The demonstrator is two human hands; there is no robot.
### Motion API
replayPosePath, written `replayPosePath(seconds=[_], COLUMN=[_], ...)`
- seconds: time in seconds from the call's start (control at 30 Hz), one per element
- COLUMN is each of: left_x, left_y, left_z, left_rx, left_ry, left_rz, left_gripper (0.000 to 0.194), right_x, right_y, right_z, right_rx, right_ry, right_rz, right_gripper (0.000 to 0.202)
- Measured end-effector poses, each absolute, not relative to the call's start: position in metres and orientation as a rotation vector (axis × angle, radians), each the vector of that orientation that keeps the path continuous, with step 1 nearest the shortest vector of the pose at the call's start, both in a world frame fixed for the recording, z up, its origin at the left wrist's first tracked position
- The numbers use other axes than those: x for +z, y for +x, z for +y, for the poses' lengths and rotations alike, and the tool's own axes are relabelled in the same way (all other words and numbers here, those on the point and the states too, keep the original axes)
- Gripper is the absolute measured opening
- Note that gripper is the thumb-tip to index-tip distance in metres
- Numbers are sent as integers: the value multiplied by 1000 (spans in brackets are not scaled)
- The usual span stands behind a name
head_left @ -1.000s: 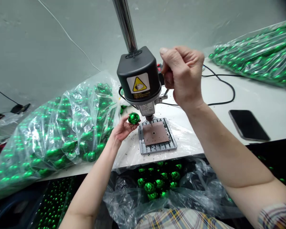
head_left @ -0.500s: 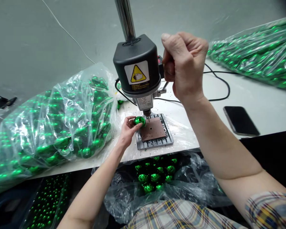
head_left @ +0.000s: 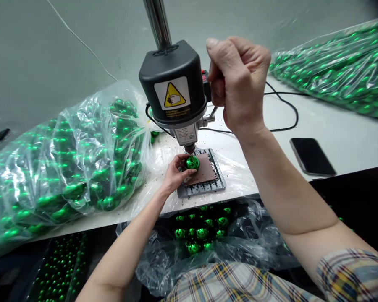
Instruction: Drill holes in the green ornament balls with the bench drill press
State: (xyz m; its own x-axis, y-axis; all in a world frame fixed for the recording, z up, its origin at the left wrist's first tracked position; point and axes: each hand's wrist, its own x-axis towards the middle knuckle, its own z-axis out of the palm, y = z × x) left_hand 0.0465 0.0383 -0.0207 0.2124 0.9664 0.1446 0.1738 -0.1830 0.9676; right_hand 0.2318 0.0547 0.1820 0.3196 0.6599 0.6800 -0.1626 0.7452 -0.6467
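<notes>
My left hand [head_left: 177,171] pinches a shiny green ball [head_left: 192,162] between thumb and fingers. The ball is on the brown board [head_left: 203,171], directly below the chuck [head_left: 189,148] of a black drill press [head_left: 173,84]. Under the board lies the grey slotted base plate [head_left: 204,189], strewn with dark shavings. My right hand [head_left: 239,79] is raised to the right of the motor housing, its fingers wrapped round the feed lever [head_left: 211,114]; the grip inside the fist is hidden.
A clear bag of green balls [head_left: 82,155] fills the table's left side; another bag [head_left: 337,71] lies at the back right. A phone [head_left: 313,156] and a black cable [head_left: 286,128] are to the right. Below the table edge, an open plastic bag [head_left: 157,251] holds more green balls.
My left hand has brought the green ball rightward over the board, under the chuck. My right hand keeps its grip on the lever. The camera view has shifted slightly.
</notes>
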Motion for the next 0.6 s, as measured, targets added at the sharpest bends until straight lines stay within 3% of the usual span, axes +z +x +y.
replayPosePath(seconds=[0.33,0.6], left_x=[-28,-41], left_y=[66,69], left_z=[23,20], left_rx=[1107,1276], left_ry=[1661,1490], left_rz=[1132,1127], left_gripper=[52,66], right_x=[179,182], right_y=[236,234], right_z=[59,57], right_rx=[535,558], right_ry=[-529,-548], right_rz=[-1202,-1168], right_gripper=[51,52])
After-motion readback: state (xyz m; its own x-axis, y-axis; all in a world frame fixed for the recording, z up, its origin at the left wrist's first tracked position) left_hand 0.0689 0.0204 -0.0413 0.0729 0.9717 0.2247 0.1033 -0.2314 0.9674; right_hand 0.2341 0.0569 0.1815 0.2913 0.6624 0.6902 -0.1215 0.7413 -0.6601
